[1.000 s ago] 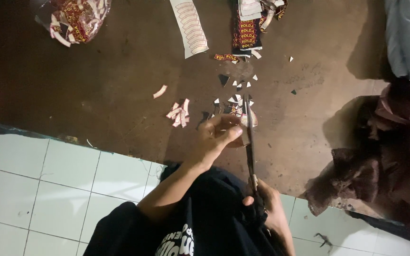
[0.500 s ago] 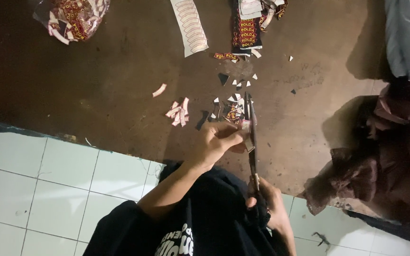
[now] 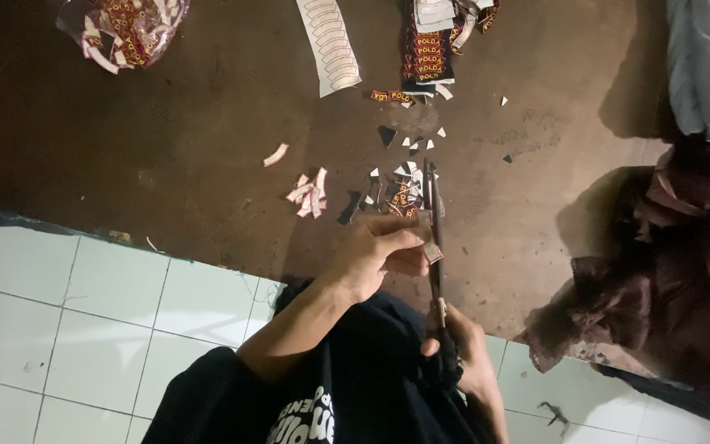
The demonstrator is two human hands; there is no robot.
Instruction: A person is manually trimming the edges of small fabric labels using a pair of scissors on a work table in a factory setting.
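At centre frame the left hand (image 3: 371, 251) pinches a small label piece (image 3: 432, 249) between thumb and fingertips, holding it against the blades of long scissors (image 3: 431, 222). The right hand (image 3: 462, 349), lower centre, is closed around the scissor handles. The blades sit very near the pinching fingertips, so a closing cut could nick them, or the tiny piece could slip and cut crooked. Cut scraps (image 3: 371, 189) litter the dark floor (image 3: 166, 148) just above; a label stack (image 3: 429, 49) lies at top centre, a bag of labels (image 3: 125, 29) at upper left.
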